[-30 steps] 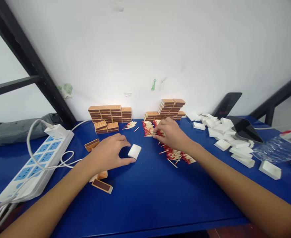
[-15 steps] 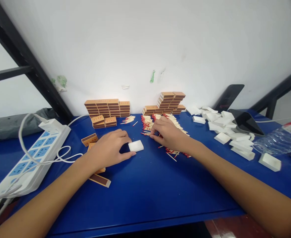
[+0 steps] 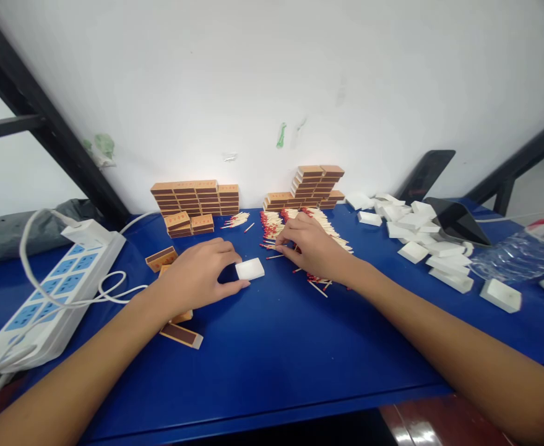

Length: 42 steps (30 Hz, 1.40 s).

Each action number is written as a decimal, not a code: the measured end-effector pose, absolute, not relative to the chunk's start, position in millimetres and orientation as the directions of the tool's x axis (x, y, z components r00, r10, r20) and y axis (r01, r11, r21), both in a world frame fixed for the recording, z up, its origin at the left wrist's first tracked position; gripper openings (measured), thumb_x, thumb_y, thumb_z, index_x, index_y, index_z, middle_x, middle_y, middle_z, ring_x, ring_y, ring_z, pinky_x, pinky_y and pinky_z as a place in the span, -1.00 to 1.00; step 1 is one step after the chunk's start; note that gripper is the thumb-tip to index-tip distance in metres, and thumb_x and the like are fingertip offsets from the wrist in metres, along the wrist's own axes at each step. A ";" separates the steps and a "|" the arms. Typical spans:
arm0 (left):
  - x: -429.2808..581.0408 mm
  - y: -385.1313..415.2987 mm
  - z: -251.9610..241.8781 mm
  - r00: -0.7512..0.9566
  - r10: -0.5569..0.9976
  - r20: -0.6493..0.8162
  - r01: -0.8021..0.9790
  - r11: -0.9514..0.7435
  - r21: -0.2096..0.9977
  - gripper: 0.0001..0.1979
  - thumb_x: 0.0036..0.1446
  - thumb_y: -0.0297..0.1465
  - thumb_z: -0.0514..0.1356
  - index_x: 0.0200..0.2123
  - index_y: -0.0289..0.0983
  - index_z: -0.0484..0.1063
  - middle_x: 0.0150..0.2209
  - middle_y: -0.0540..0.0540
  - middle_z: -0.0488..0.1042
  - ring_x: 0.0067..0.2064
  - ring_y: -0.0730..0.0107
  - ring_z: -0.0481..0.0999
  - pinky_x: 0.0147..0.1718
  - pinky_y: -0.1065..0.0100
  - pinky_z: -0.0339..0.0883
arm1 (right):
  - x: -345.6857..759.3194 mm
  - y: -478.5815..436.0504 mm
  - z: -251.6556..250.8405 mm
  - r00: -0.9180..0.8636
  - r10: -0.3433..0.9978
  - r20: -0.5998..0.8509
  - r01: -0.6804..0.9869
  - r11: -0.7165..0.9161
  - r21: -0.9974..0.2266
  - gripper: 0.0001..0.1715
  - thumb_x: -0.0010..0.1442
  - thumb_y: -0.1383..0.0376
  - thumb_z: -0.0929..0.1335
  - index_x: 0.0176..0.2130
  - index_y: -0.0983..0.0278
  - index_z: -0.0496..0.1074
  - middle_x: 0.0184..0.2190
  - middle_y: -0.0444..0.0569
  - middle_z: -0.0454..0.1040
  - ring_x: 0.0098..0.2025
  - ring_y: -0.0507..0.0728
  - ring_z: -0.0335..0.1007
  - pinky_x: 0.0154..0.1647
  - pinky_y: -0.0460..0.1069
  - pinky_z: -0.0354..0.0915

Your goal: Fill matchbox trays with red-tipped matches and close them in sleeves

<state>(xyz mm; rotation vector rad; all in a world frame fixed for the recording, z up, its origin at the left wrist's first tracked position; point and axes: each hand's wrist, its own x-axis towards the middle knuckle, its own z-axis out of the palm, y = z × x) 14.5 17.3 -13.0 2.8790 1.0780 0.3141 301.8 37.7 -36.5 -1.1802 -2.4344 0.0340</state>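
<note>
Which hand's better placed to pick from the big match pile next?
Right, probably: the right hand is at the match pile; the left hand is farther off, at a white box.

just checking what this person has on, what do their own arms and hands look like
The left hand and right hand are bare, with no gloves. The left forearm and right forearm show no sleeves as far as the frame reaches. No watch, bracelet or ring can be seen.
</note>
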 end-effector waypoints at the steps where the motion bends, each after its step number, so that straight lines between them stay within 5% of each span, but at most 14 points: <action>1: 14.6 17.6 -13.0 0.737 0.655 0.166 0.645 -0.755 0.118 -0.66 0.34 -0.14 0.32 -0.03 -0.28 0.64 -0.07 -0.19 0.63 -0.01 0.06 0.61 -0.02 0.10 0.50 | 301.9 39.5 -37.2 -0.537 0.760 0.367 0.750 0.629 -0.204 -0.84 0.44 0.32 0.39 -0.22 0.25 0.56 -0.26 0.05 0.53 -0.11 0.25 0.30 0.01 0.15 0.20; 32: 14.3 18.6 -11.5 0.734 0.663 0.146 0.655 -0.748 0.108 -0.67 0.35 -0.14 0.32 -0.03 -0.27 0.64 -0.08 -0.17 0.64 -0.02 0.07 0.61 -0.03 0.12 0.49 | 301.2 27.3 -28.9 -0.617 0.764 0.189 0.723 0.645 -0.247 -0.85 0.45 0.36 0.37 -0.23 0.27 0.50 -0.18 0.09 0.55 -0.03 0.27 0.33 0.04 0.15 0.25; 42: 17.4 14.2 -12.9 0.744 0.646 0.167 0.635 -0.763 0.124 -0.68 0.35 -0.13 0.32 -0.02 -0.24 0.62 -0.11 -0.15 0.66 -0.05 0.10 0.63 -0.06 0.14 0.47 | 275.0 4.8 -19.5 -0.604 0.711 0.361 0.673 0.697 -0.248 -0.82 0.51 0.29 0.34 -0.18 0.25 0.50 -0.14 0.10 0.54 -0.03 0.26 0.31 0.05 0.16 0.24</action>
